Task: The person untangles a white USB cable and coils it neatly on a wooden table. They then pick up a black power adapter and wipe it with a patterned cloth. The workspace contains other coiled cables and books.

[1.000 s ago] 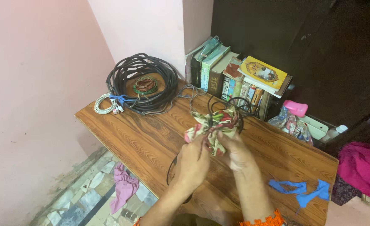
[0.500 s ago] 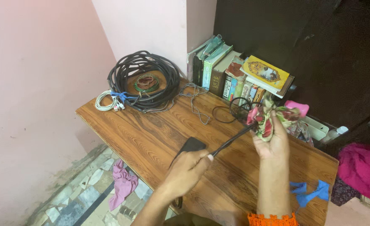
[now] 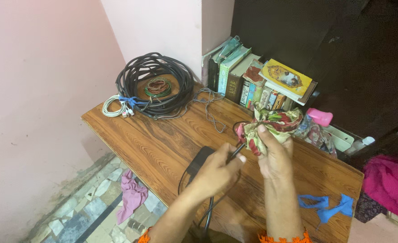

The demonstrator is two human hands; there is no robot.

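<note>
Wiping a black cable [image 3: 233, 153] with floral cloth [image 3: 268, 128], both hands gripping.

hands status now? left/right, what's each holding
Left hand: closed on the black cable, beside its black adapter.
Right hand: closed on the floral cloth bunched around the cable.

You're in home room: wooden desk [image 3: 154, 139] against pink wall [image 3: 41, 90], row of books [image 3: 248, 81], coiled black cables [image 3: 154, 85], stone-chip floor [image 3: 91, 211] with pink rag [image 3: 131, 198], clothes heaped at right.
</note>
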